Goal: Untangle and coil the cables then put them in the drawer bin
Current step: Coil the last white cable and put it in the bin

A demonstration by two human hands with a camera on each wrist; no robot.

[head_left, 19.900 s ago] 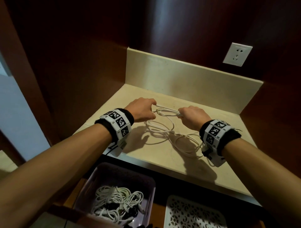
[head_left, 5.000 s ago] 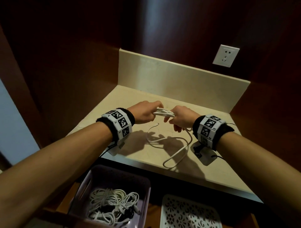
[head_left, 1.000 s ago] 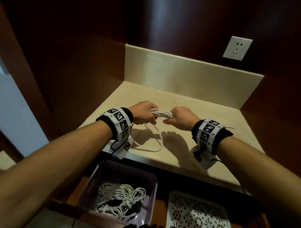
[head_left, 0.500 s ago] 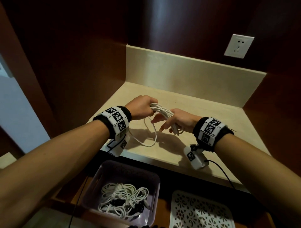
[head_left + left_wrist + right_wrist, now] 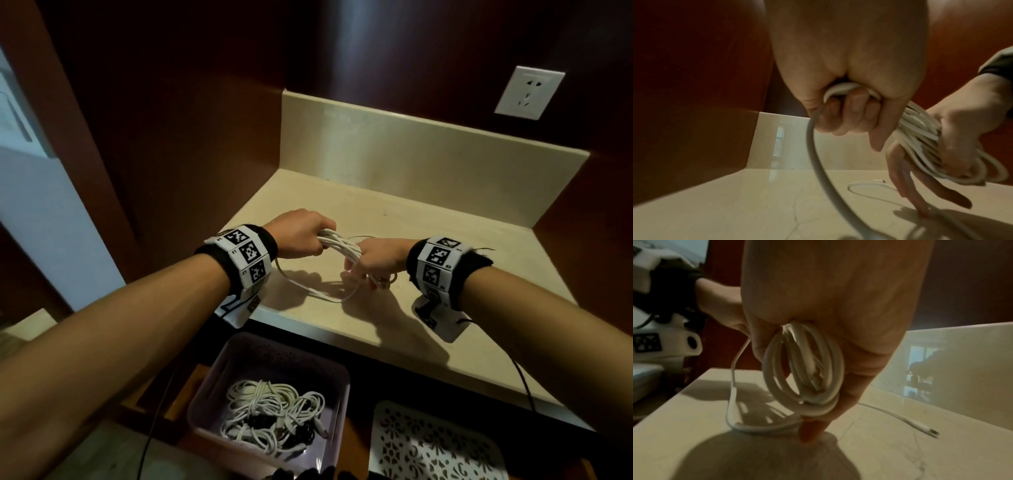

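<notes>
Your hands hold the cable bundle (image 5: pixel 339 245) above the counter (image 5: pixel 445 240); the bin (image 5: pixel 219 383) sits below its front edge, the tray (image 5: pixel 387 411) to its right.

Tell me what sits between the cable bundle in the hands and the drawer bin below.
Nothing visible blocks it. The white cable is held between the left hand and right hand above the countertop; the bin sits open below the counter's front edge, already holding coiled cables. A loose tail lies on the counter.
</notes>
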